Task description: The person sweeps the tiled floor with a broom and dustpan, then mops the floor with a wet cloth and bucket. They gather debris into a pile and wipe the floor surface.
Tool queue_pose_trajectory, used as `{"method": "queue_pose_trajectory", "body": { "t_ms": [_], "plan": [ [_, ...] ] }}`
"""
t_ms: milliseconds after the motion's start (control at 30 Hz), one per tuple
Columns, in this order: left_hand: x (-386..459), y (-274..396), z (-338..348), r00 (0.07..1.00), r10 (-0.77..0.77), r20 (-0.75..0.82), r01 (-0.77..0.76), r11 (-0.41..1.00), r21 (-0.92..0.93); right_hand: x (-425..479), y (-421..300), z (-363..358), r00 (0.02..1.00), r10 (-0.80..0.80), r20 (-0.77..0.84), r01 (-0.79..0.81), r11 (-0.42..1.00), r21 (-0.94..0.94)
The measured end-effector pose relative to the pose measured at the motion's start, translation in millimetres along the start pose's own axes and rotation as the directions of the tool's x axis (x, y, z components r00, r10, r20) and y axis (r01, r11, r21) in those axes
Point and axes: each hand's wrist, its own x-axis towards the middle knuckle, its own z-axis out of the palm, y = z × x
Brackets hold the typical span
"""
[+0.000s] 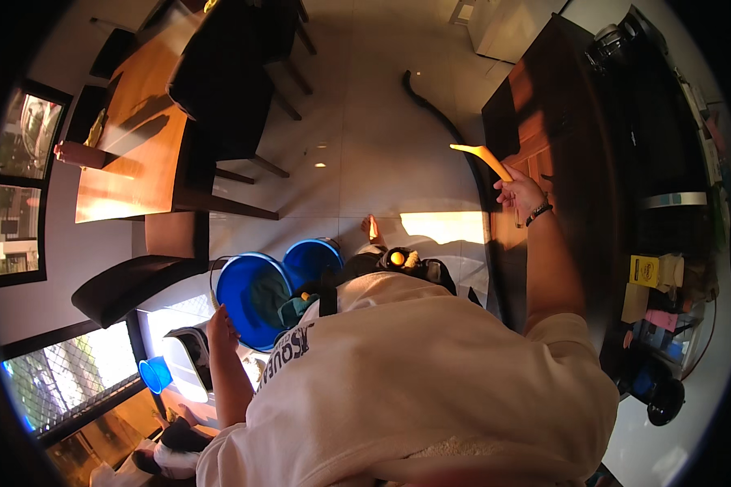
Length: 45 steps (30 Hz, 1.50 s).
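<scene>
My left hand (222, 329) grips the wire handle (212, 281) of a large blue bucket (230, 292), at its pale grip. Dark green cloth (270, 298) lies inside that bucket. My right hand (522, 193) is out to the right, closed around a bent yellow-orange tool handle (490, 159); its narrow end points left over the floor. Below those fingers shows a small brownish end piece (518, 218), too unclear to name. A second blue bucket (314, 259) touches the first. At my waist hangs a dark pouch (423, 268) with a round orange item (397, 259) in it.
A wooden table (158, 146) with dark chairs (225, 91) stands at upper left. Along the right runs a dark wooden cabinet (542, 122). A long black hose-like thing (451, 122) curves over the tiled floor (371, 122). Another person (176, 450) is at lower left.
</scene>
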Motion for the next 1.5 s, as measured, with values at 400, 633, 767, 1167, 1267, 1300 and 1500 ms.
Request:
{"method": "queue_pose_trajectory", "body": {
  "t_ms": [400, 633, 767, 1167, 1267, 1300, 1500],
  "plan": [
    [96, 192, 278, 0.981, 0.096, 0.167, -0.122, 0.981, 0.153, 88, -101, -87, 0.979, -0.026, -0.202, 0.057, 0.987, 0.149],
    [143, 246, 419, 0.999, 0.014, 0.036, -0.016, 0.998, 0.058, 195, -194, -139, 0.973, -0.171, -0.153, 0.199, 0.961, 0.193],
    [160, 265, 485, 0.997, -0.063, -0.046, 0.06, 0.997, -0.056, 293, -275, -171, 0.973, -0.223, -0.062, 0.231, 0.953, 0.194],
    [251, 321, 627, 0.955, -0.255, -0.149, 0.213, 0.944, -0.251, 551, -444, -195, 0.989, -0.139, -0.053, 0.143, 0.986, 0.09],
    [253, 351, 678, 0.929, -0.323, -0.18, 0.29, 0.938, -0.19, 599, -462, -217, 0.97, 0.052, -0.238, -0.022, 0.992, 0.125],
    [254, 367, 690, 0.921, -0.343, -0.185, 0.305, 0.93, -0.205, 619, -467, -220, 0.951, 0.116, -0.288, -0.073, 0.985, 0.155],
    [300, 431, 757, 0.823, -0.521, -0.225, 0.372, 0.794, -0.481, 747, -532, -243, 0.959, 0.138, -0.249, -0.084, 0.973, 0.214]
  ]
}}
